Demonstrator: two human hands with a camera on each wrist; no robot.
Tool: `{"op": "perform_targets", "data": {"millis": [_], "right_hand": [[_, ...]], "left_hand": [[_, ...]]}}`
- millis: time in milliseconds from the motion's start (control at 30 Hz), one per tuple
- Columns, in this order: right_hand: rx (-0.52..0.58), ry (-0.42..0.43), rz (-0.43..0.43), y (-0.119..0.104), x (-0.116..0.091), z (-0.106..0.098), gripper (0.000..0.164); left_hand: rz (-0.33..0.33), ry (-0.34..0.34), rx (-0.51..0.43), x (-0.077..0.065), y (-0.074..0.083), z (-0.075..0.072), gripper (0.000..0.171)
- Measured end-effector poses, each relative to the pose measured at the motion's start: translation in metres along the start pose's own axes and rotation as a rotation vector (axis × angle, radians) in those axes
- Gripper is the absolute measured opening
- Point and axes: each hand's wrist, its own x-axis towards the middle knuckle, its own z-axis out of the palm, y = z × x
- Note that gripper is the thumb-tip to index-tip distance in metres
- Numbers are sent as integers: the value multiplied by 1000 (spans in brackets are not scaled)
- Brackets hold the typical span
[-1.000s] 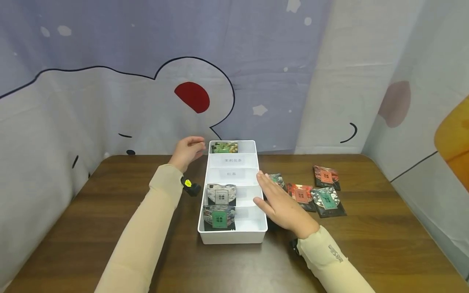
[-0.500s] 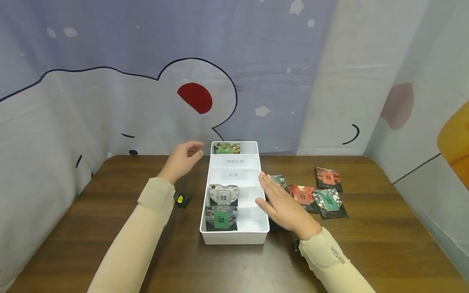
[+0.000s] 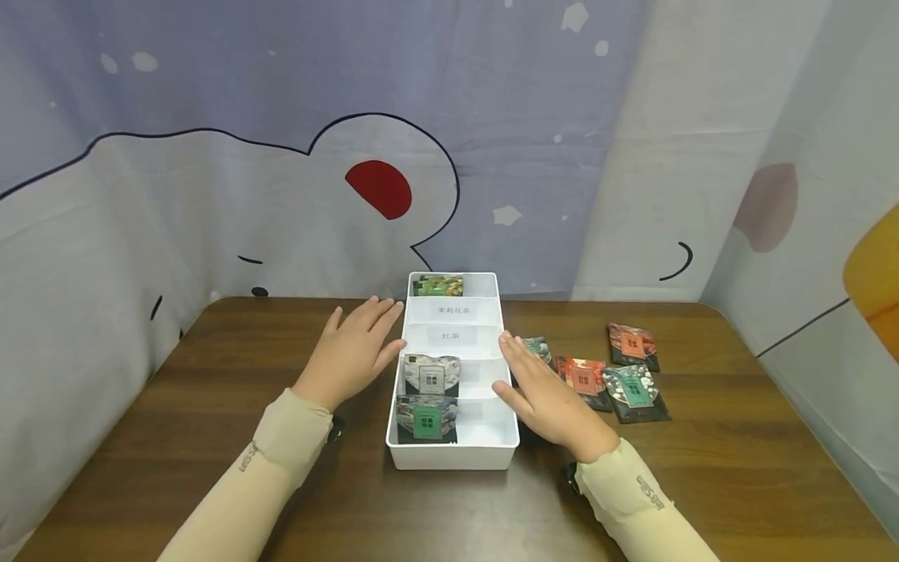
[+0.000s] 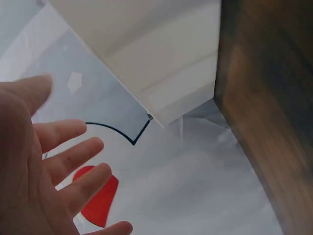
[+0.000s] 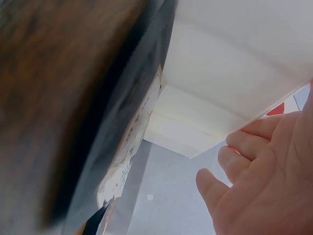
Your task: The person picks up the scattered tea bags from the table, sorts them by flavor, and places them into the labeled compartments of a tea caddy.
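A white divided box (image 3: 453,457) stands on the table, with tea sachets in some of its compartments. The far one holds green sachets (image 3: 438,286); nearer me are a grey-white sachet (image 3: 431,378) and a dark sachet with a green label (image 3: 426,421). Beside the box's left wall is my left hand (image 3: 347,351), its fingers spread and holding nothing; in the left wrist view its fingers (image 4: 78,156) look apart from the wall. My right hand (image 3: 555,406) lies along the right wall with fingers extended; in the right wrist view its fingertips seem to touch the wall.
Several tea sachets lie on the table right of the box: a red one (image 3: 632,345), another red one (image 3: 583,380), a white-and-green one (image 3: 635,393) and one (image 3: 539,349) partly behind my right hand. A patterned curtain (image 3: 281,211) hangs behind the wooden table (image 3: 737,453).
My left hand has come down and nearer along the box's left side, its fingers going from curled to spread. The right hand and the box stay in place; the view shifts slightly.
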Motion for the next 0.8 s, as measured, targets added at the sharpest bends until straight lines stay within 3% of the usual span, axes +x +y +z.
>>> {"op": "perform_targets", "data": {"millis": [167, 533, 800], "right_hand": [[-4, 2, 1, 0, 0, 0, 72], [14, 12, 3, -1, -1, -8, 72], [80, 77, 124, 6, -5, -35, 57]], "left_hand": [[13, -51, 13, -14, 5, 3, 70], [43, -87, -85, -38, 14, 10, 78], [58, -122, -90, -42, 22, 9, 77]]}}
